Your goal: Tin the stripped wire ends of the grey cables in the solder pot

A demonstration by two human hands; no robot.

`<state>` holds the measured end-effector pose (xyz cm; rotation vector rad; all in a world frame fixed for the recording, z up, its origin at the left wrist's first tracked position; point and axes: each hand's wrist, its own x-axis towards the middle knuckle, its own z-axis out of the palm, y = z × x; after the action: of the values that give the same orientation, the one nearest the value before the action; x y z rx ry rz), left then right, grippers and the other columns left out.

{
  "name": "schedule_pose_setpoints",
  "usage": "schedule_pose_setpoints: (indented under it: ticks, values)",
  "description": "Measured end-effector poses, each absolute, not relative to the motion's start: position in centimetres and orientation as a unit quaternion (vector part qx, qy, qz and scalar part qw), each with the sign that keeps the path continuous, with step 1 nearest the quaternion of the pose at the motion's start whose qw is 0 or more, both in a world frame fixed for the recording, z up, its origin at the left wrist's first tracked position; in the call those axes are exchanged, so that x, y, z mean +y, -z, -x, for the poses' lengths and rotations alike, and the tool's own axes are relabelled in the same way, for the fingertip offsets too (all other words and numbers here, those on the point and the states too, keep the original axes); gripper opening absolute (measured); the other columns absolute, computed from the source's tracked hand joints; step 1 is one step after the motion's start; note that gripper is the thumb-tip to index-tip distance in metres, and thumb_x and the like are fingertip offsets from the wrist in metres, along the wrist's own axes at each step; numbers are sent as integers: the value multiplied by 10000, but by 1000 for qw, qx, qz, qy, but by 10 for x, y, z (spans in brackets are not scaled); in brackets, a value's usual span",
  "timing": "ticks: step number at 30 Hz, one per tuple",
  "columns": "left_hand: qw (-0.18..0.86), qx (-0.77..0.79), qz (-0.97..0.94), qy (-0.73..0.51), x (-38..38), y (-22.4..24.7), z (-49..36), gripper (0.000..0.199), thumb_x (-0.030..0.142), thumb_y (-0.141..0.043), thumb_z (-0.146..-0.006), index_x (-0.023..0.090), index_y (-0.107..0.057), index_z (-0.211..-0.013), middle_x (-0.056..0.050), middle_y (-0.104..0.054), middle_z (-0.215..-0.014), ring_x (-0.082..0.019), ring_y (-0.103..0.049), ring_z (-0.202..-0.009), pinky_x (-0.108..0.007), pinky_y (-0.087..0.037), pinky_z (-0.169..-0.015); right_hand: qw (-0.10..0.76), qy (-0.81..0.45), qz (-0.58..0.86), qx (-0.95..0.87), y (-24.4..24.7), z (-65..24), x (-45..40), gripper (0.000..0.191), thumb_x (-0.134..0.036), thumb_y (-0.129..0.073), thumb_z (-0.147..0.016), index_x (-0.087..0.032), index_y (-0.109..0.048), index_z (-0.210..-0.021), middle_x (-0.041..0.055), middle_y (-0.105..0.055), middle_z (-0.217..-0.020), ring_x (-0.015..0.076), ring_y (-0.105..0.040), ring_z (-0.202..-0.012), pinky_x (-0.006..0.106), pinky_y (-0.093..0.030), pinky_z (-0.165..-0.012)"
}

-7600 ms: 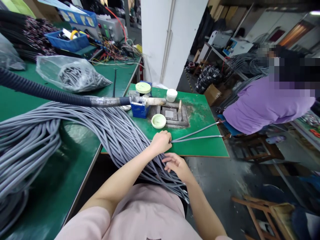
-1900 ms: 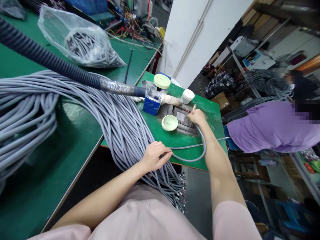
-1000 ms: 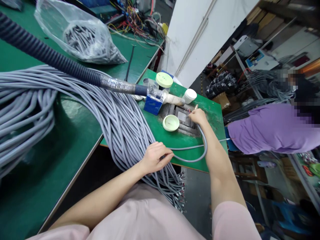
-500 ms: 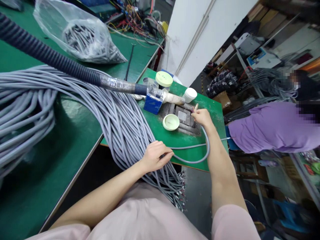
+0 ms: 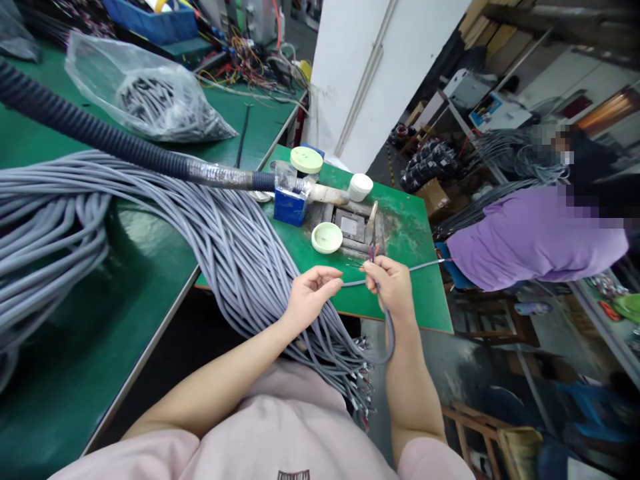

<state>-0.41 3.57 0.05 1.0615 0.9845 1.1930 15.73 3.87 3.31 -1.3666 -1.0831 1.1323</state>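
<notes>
My right hand is closed around the end of a grey cable, whose thin stripped wires fan out above the fingers. The cable loops down beside my right forearm. To its left, my left hand has thumb and fingers apart, with nothing visible between them. It hovers over a thick bundle of grey cables. Another grey cable runs across the table behind my right hand. Beyond the hands sits a square metal pot with a bright surface. A wooden-handled tool leans at its right edge.
A pale green round tub stands left of the pot. Behind are a white cup, a lidded jar and a blue block under a black corrugated hose. A bag of cable pieces lies far left. A person in purple sits right.
My right hand has drawn back from the pot towards me, bringing the cable end along. My left hand has risen slightly and its fingers have parted. The view has shifted a little.
</notes>
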Motion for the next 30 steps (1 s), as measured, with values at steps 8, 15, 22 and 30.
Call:
schedule_pose_setpoints:
  ticks: [8, 15, 22, 30]
  values:
    - [645, 395, -360, -547, 26, 3, -17, 269, 356, -775, -675, 152, -686, -825, 14, -611, -640, -69, -544, -552, -188, -473, -539, 511, -510, 524, -451, -23, -133, 22, 325, -373, -620, -788, -182, -517, -546, -54, -491, -432, 63, -394, -380, 195, -326, -399]
    - [504, 404, -458, -611, 34, -8, -5, 187, 343, -726, -744, 160, -701, -772, 16, -573, -641, -58, -502, -520, -181, -420, -499, 521, -541, 505, -426, -33, -129, 6, 202, -375, -630, -779, -185, -653, -844, -59, -533, -483, 68, -414, -380, 197, -331, -397]
    - [335, 293, -668, -596, 29, -12, 2, 50, 201, -674, -802, 200, -718, -825, -29, -686, -726, -120, -594, -646, -263, -484, -626, 534, -536, 508, -411, -39, -128, -22, 411, -358, -598, -809, -238, -554, -1199, -87, -474, -485, 78, -339, -387, 210, -269, -397]
    - [684, 338, -404, -505, 17, -8, -5, 366, 401, -704, -778, 173, -681, -1063, -64, -710, -883, -102, -616, -613, -224, -506, -570, 576, -514, 513, -376, -26, -111, -31, 496, -376, -594, -822, -262, -446, -1282, -80, -501, -500, 86, -364, -381, 208, -293, -379]
